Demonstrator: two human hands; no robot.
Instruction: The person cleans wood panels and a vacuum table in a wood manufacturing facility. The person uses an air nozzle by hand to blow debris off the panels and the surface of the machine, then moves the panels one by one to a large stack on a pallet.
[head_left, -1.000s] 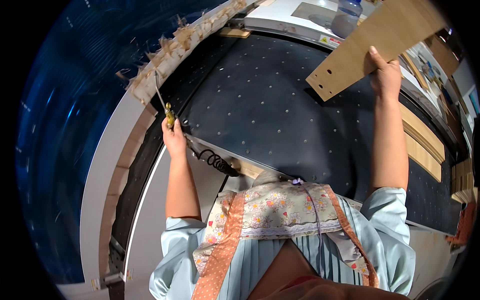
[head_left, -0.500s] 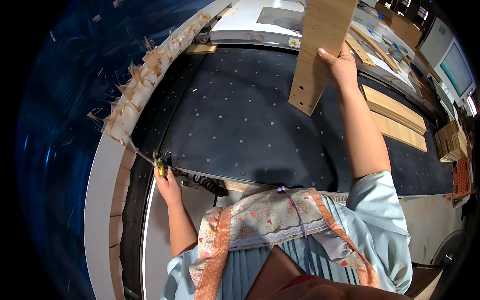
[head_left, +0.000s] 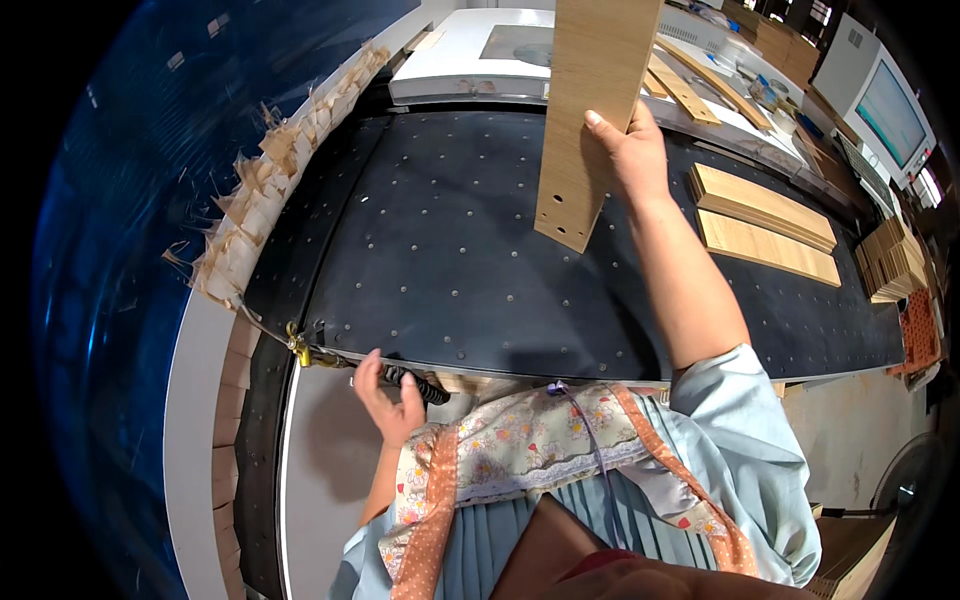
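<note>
In my right hand (head_left: 640,155) is a long wooden board (head_left: 575,150), gripped at its right edge and held tilted over the black studded worktable (head_left: 430,230). Drilled holes show near the board's lower end. My left hand (head_left: 388,405) is empty with its fingers apart, just in front of the table's near edge. To its left, at the table's near left corner, rests an air blow gun (head_left: 300,345) with a yellow handle and a thin nozzle. A black coiled hose (head_left: 432,390) runs beside the left hand, under the edge.
Flat wooden boards (head_left: 765,205) lie on the table's right side, near a stack of wood pieces (head_left: 895,262). Behind stands a white machine (head_left: 470,55) carrying narrow strips (head_left: 685,95). A monitor (head_left: 893,115) is far right. A frayed tan-and-white strip (head_left: 250,205) borders the left.
My left hand has let go of the air blow gun and moved right, its fingers opening. The right hand still holds the board, which now appears farther left and slightly lower.
</note>
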